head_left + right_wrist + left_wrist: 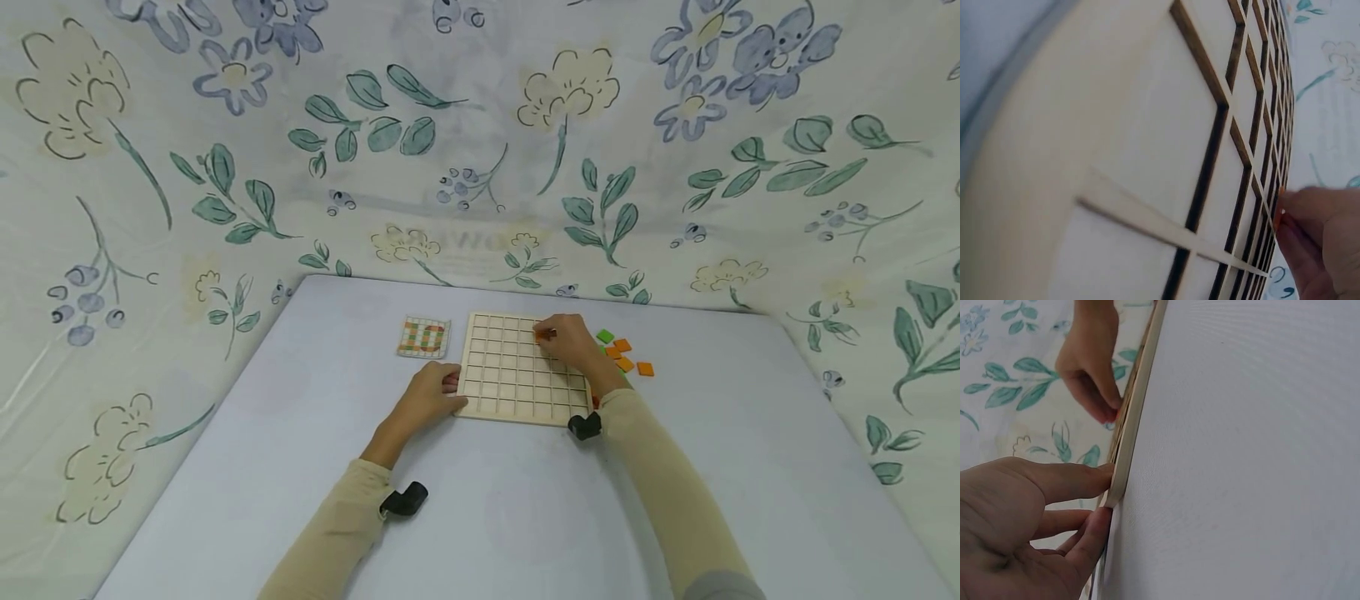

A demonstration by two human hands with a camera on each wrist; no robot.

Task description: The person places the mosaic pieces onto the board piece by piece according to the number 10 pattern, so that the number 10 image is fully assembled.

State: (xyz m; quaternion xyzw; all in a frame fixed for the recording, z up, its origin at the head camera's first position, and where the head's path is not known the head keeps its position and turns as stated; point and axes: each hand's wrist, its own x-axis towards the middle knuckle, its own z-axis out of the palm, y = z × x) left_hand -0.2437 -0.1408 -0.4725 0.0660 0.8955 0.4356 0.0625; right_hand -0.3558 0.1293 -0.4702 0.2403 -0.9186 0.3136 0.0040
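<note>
A pale wooden grid board (pixel 501 373) with square cells lies flat on the table. My left hand (pixel 426 397) holds its near left corner, thumb and fingers at the rim (pixel 1132 434). Over the far side of the grid, my right hand (pixel 570 340) pinches a small orange square tile (pixel 1279 209) between thumb and fingertips. The tile is right at a cell near the far edge, mostly covered by the fingers.
A patterned card (pixel 423 337) with orange and green squares lies left of the board. Loose orange tiles (pixel 646 368) and green tiles (pixel 604 336) lie scattered to the right, partly behind the right wrist. Floral cloth (pixel 480 142) hangs behind the white table (pixel 510 517).
</note>
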